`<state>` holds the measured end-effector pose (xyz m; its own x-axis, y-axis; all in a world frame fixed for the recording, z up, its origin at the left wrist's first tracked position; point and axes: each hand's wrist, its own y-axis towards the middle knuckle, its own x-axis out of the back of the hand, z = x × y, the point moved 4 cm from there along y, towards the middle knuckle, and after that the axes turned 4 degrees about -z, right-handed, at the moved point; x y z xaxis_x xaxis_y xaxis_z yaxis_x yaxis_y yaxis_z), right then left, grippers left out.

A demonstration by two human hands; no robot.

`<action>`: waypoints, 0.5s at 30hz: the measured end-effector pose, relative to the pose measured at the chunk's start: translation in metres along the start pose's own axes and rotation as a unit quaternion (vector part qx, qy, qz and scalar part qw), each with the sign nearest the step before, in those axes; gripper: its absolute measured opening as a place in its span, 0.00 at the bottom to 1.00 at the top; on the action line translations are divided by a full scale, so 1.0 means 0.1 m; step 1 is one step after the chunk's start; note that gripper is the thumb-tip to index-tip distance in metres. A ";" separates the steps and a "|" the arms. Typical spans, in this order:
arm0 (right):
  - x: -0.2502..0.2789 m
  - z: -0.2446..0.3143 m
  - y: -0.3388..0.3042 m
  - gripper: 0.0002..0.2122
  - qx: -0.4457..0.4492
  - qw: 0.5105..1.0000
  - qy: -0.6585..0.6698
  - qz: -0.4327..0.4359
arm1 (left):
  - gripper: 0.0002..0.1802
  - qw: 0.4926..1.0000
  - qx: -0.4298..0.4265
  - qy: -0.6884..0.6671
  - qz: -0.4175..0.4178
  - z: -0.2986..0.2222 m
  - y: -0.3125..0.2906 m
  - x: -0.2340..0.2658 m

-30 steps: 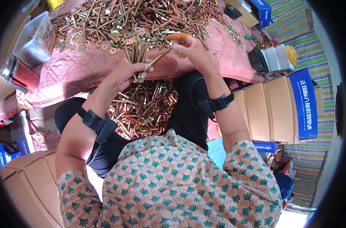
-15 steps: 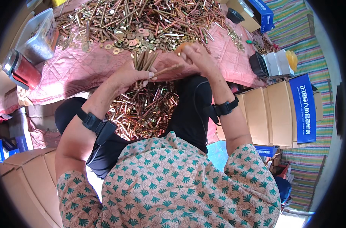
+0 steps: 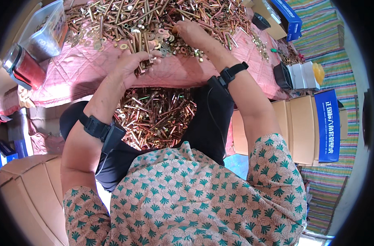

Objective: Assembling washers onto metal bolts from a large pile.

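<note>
Two short sleeves (image 3: 86, 213) belong to a shirt (image 3: 195, 197) with a green leaf print, which lies closest to the view. Ahead of it come dark-trousered knees, with cardboard boxes at the left (image 3: 33, 197) and more cardboard boxes at the right (image 3: 295, 131), one of those with a blue panel. Each forearm wears a black strap. Between the knees, lower than the surface (image 3: 92, 74) and its pink quilted cover, lies a heap of metal pieces (image 3: 158, 121).

Above the near part of the surface, the left hand (image 3: 131, 63) has its fingers closed around a bundle of metal rods (image 3: 140, 43), whose upper ends stick up out of the grip, toward the far side. Farther out, the right hand (image 3: 193, 35) reaches down to the large pile of metal rods (image 3: 219, 20), next to washers (image 3: 162, 37) and small nuts (image 3: 200, 56); its fingers are curled, and whether they grasp anything cannot be told.

Left of the pile stand a red flask (image 3: 29, 67) and a clear plastic tub (image 3: 47, 33). Toward the far right are a black container (image 3: 283, 76), white boxes (image 3: 304, 76) and a black cup (image 3: 260, 21), backed by striped cloth (image 3: 318, 33).
</note>
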<state>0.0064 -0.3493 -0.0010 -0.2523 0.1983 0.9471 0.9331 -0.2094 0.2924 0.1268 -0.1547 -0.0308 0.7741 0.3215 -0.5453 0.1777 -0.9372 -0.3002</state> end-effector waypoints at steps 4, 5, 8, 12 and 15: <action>0.06 0.10 0.09 0.07 0.078 0.987 -0.125 0.069 | 0.20 0.999 -0.018 0.044 -0.017 -0.06 -0.04 0.05; 0.13 0.08 0.08 0.07 0.120 0.983 -0.129 0.056 | 0.18 0.998 -0.002 0.061 -0.027 -0.09 -0.06 0.04; 0.33 -0.02 0.07 0.10 0.053 0.996 0.007 -0.066 | 0.10 0.999 -0.007 0.039 -0.021 -0.10 -0.04 0.02; 0.46 0.01 0.03 0.07 -0.223 0.950 0.198 -0.090 | 0.12 0.998 0.015 -0.065 -0.017 0.00 0.05 0.14; 0.32 0.28 -0.16 0.11 -0.219 0.921 0.309 -0.095 | 0.11 0.995 -0.031 -0.075 -0.062 -0.07 -0.04 0.07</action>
<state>-0.0094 -0.3128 0.0212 -0.6240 -0.2832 0.7283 0.6982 -0.6205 0.3570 0.1355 -0.1493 -0.0278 0.6455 0.4469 -0.6194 0.3071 -0.8944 -0.3252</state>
